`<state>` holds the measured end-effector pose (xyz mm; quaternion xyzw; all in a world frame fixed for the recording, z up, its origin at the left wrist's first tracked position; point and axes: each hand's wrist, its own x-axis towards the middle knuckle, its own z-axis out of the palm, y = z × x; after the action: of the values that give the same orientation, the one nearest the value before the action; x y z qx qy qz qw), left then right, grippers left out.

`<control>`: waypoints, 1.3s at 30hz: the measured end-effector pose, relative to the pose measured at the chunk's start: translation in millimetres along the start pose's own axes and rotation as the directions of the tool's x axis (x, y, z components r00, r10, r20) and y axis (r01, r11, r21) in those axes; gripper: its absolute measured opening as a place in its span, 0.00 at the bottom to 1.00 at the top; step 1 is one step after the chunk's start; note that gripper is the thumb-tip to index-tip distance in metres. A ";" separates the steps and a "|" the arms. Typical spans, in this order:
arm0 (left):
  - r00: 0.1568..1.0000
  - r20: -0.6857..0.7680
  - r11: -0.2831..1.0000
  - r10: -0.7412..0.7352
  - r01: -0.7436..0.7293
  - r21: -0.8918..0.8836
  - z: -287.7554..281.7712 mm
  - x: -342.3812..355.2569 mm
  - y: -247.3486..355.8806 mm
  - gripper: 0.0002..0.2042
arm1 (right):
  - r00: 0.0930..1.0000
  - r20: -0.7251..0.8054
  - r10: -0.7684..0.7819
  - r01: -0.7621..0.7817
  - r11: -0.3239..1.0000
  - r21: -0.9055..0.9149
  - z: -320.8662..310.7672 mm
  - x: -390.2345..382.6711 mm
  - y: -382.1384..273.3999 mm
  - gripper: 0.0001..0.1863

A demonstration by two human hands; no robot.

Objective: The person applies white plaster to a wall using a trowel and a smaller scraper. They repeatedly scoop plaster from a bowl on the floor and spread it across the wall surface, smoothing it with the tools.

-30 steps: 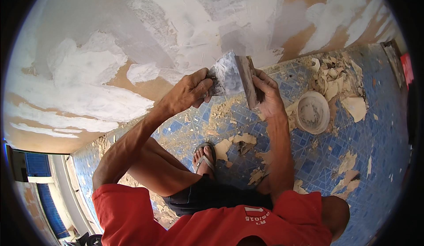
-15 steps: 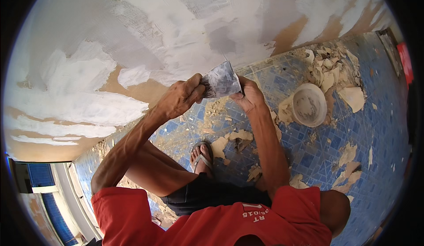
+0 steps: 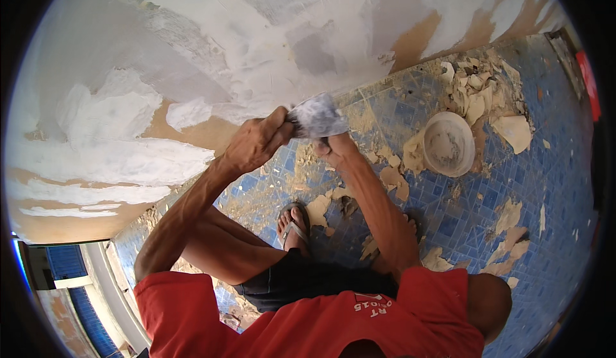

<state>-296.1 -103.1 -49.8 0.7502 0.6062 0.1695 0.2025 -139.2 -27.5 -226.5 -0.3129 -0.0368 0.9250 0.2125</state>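
In front of the wall, my left hand [image 3: 258,141] is closed around the left end of a putty knife [image 3: 319,115]. Its broad blade is smeared with white and grey filler and looks slightly blurred. My right hand [image 3: 339,148] is closed just under the blade's right end. A bit of something dark shows by its thumb, but most of it is hidden in the fingers. Beyond both hands rises the wall [image 3: 192,56], patched with white and grey filler over bare tan areas.
To the right, a round white tub [image 3: 449,145] with filler residue inside stands on blue tiles [image 3: 443,213]. Peeled flakes [image 3: 478,98] pile along the wall's foot and lie scattered about. My sandalled foot [image 3: 294,228] is below my hands.
My right hand has moved down and left along the putty knife, from its right edge to beneath it. My left hand keeps its hold, and the view has shifted slightly.
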 end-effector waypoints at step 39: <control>0.572 0.638 0.813 -0.515 0.561 0.153 -17.1 -31.7 -17.8 0.09 | 0.687 0.084 -0.722 0.112 -0.008 -0.994 -99.3 -46.7 -61.2 0.14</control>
<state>-326.2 -129.1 -44.5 0.5330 0.6888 -0.1529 0.4670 -24.2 2.2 -267.5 -0.5524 -0.6607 0.4470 0.2418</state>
